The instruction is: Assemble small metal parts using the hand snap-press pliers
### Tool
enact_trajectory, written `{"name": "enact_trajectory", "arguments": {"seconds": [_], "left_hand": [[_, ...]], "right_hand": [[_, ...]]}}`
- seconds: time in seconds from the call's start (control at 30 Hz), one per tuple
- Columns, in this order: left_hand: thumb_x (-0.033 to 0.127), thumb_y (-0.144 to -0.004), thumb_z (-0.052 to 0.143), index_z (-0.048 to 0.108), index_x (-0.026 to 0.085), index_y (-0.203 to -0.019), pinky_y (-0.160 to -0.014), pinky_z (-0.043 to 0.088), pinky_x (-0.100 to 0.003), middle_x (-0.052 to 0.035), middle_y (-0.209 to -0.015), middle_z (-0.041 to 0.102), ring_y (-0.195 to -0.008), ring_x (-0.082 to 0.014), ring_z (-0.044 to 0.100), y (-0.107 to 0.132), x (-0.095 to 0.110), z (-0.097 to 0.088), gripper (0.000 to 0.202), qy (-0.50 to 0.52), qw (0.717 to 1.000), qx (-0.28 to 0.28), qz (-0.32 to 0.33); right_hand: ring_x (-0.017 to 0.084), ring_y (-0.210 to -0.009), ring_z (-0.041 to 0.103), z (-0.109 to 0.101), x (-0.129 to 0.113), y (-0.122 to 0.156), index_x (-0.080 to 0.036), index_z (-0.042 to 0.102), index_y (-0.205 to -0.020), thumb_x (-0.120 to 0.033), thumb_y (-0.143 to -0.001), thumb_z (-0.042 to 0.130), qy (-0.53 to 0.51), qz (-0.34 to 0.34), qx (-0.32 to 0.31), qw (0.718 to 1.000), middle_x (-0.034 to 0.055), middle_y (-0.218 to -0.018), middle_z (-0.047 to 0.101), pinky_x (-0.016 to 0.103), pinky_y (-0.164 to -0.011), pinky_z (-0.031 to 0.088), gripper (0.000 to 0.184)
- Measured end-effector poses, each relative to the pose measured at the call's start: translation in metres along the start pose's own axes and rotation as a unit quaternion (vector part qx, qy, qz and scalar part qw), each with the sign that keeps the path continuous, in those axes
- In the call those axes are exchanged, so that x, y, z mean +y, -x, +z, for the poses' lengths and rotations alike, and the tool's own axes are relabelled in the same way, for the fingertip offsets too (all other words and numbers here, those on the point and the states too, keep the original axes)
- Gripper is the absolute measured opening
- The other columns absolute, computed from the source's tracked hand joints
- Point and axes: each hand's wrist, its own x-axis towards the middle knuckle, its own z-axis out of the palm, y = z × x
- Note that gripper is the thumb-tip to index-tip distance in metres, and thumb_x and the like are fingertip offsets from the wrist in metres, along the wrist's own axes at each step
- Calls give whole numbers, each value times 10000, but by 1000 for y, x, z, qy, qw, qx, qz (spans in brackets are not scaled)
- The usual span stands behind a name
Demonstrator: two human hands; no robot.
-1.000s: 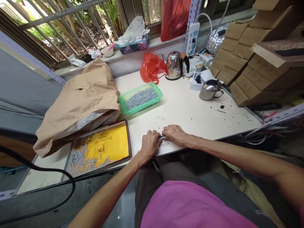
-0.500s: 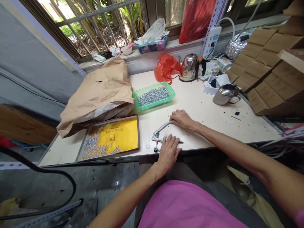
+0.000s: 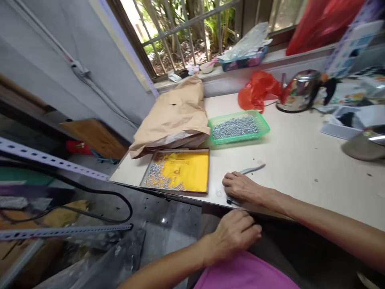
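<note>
My right hand (image 3: 242, 188) lies flat, fingers stretched out, on a small metal hand tool (image 3: 252, 169) near the front edge of the pale table (image 3: 300, 160). The tool's grey handle sticks out beyond my fingers. My left hand (image 3: 234, 235) is off the table, below its front edge and over my lap. Its fingers are curled, and whatever is under them is hidden. Left of my right hand lies a brown-framed tray with a yellow sheet (image 3: 186, 170) and several small metal pieces. Behind it stands a green basket (image 3: 264, 126) full of the same pieces.
A crumpled brown paper bag (image 3: 177, 112) lies at the table's back left. A red plastic bag (image 3: 255, 90) and a steel kettle (image 3: 299, 94) stand at the back. A blurred steel cup (image 3: 363, 144) is at the right. A black cable (image 3: 114, 196) and perforated metal rails lie left of the table.
The view swung left. My left hand came off the table and dropped to my lap. My right hand slid back along the tool toward the table's front edge.
</note>
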Motion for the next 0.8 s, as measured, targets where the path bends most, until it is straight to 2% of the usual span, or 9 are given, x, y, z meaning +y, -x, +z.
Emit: {"name": "enact_trajectory", "arguments": {"seconds": [0.1,0.17,0.3,0.4,0.43,0.5,0.57,0.67,0.8], "left_hand": [[201,-926,473,638,180,-985,-742,479,-300,-59,-841,652,-811,-162,583,33,-34,-45,176,-91,979,72,-168],[195,-925,465,656,190,-960,-754,472,-318,-70,-863,652,-835,-183,573,53,-69,-76,194,-160,928,103,-320],[231,-889,525,698,159,-906,-805,444,-322,-93,-890,649,-921,-221,563,81,-132,-118,188,-222,827,6,-517],[274,-877,532,715,155,-921,-828,418,-303,-97,-908,649,-964,-227,565,86,-151,-125,223,-210,806,-82,-547],[274,-882,510,719,158,-917,-829,412,-300,-98,-910,649,-968,-228,567,85,-154,-125,241,-211,807,-101,-542],[258,-893,448,723,160,-886,-819,408,-303,-105,-910,650,-967,-237,571,85,-158,-123,292,-223,810,-122,-528],[255,-895,411,721,159,-843,-805,413,-314,-116,-913,655,-960,-251,574,86,-165,-120,328,-235,812,-129,-518],[257,-879,390,716,177,-804,-782,420,-326,-120,-883,663,-941,-269,577,88,-179,-119,343,-244,832,-116,-485],[241,-835,402,694,163,-724,-732,424,-335,-128,-779,642,-838,-271,589,92,-186,-120,322,-218,851,-123,-461]], "right_hand": [[198,-857,514,5,3,-2,-170,598,-853,-192,-917,454,-126,16,89,988,76,-876,605,330,-733,410,159],[181,-820,555,-7,7,-1,-186,582,-908,-229,-935,428,-210,57,178,960,63,-869,616,311,-718,452,162],[188,-747,597,-54,47,-3,-241,583,-897,-345,-875,558,-186,211,363,889,25,-840,639,322,-681,491,108],[198,-775,605,-80,101,-13,-237,590,-929,-347,-856,575,-113,318,445,830,35,-882,651,355,-741,502,133],[197,-761,604,-84,117,-16,-212,594,-930,-313,-843,573,-110,326,438,830,53,-877,651,353,-728,507,135],[199,-735,602,-89,141,-16,-144,599,-1015,-235,-804,589,-110,350,349,863,98,-904,653,364,-723,511,229],[185,-769,602,-88,147,-9,-112,574,-1127,-196,-805,584,-84,344,320,879,133,-1045,634,369,-780,507,332],[167,-789,599,-77,117,14,-158,607,-1105,-216,-883,522,-82,302,275,909,86,-1016,645,336,-786,494,245],[166,-863,593,-51,39,59,-186,637,-1082,-289,-958,459,-119,260,129,950,68,-990,625,283,-770,459,240]]}}
